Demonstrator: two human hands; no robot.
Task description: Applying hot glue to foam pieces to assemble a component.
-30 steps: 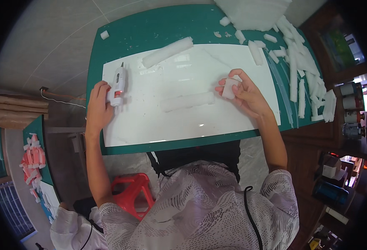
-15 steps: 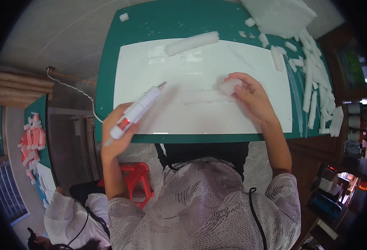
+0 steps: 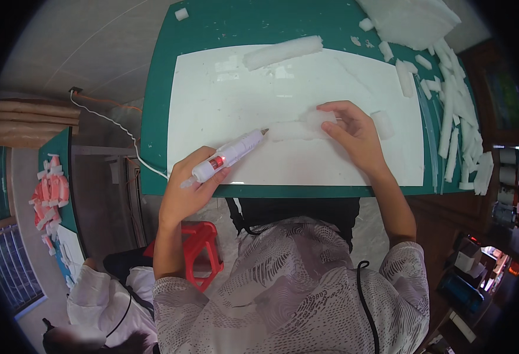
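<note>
My left hand (image 3: 186,186) is closed around a white hot glue gun (image 3: 236,152) with a red patch on its side. A clear glue stick (image 3: 187,182) pokes out of the gun's back end. The metal nozzle points right, close to the left part of a white foam strip (image 3: 286,131) lying on the white board (image 3: 230,88). Between the thumb and fingers of my right hand (image 3: 357,133) is a small white foam piece (image 3: 317,119), held at the strip. Whether they touch I cannot tell. Another white foam end (image 3: 382,124) shows right of that hand.
A thicker foam strip (image 3: 283,53) lies at the board's far edge. On the green table (image 3: 159,118), foam offcuts (image 3: 448,112) pile up at the right, below a large white foam block or bag (image 3: 413,23). A white cord (image 3: 115,127) runs on the left. Another person (image 3: 109,295) sits lower left.
The glue gun has swung flatter and moved right, bringing its nozzle near the strip. My right hand has turned the small foam piece and shifted slightly. The whole view has shifted a little.
</note>
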